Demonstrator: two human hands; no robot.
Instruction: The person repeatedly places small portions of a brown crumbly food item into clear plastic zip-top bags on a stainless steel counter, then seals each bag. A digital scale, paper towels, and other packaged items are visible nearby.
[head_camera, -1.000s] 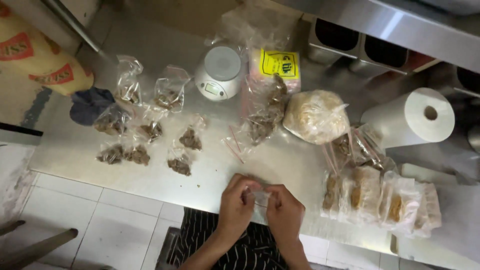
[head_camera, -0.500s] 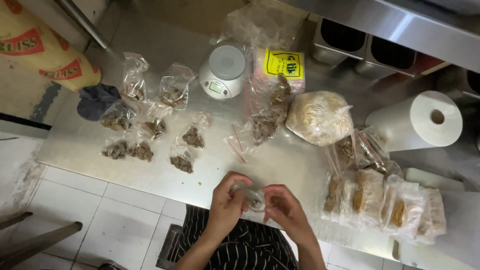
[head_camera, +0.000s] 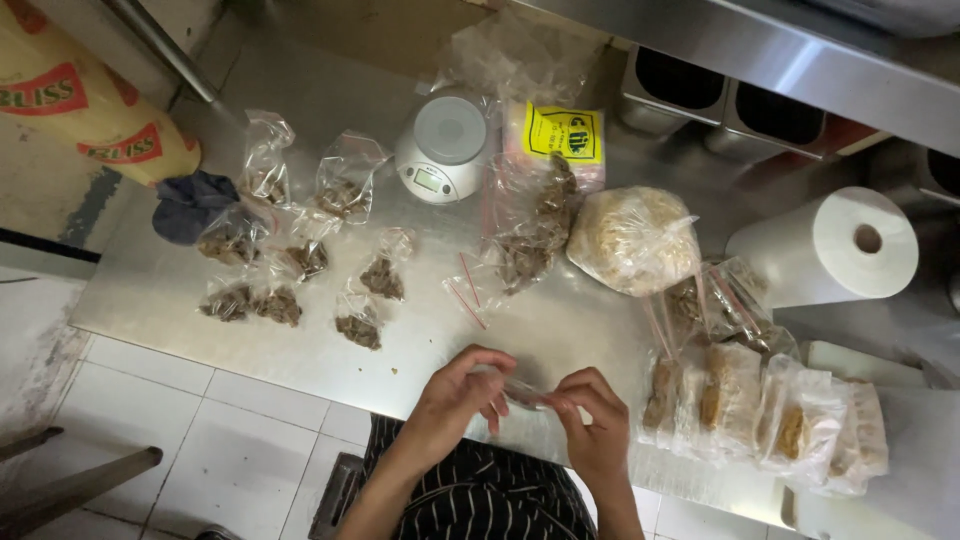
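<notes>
Hand separation on the small clear bag

The left hand (head_camera: 455, 400) and right hand (head_camera: 590, 425), pressed together a second ago, now sit apart, with the small clear bag (head_camera: 522, 392) stretched flat between their fingertips instead of bunched up.

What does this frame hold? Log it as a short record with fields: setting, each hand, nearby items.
setting: steel worktable, seen from above
left hand: pinching one end of a small clear plastic bag
right hand: pinching the bag's other end
filled small bags: scattered at far left, brown contents
digital scale: far side, nothing on it
paper towel roll: right
packed bags: row beside right hand
</notes>
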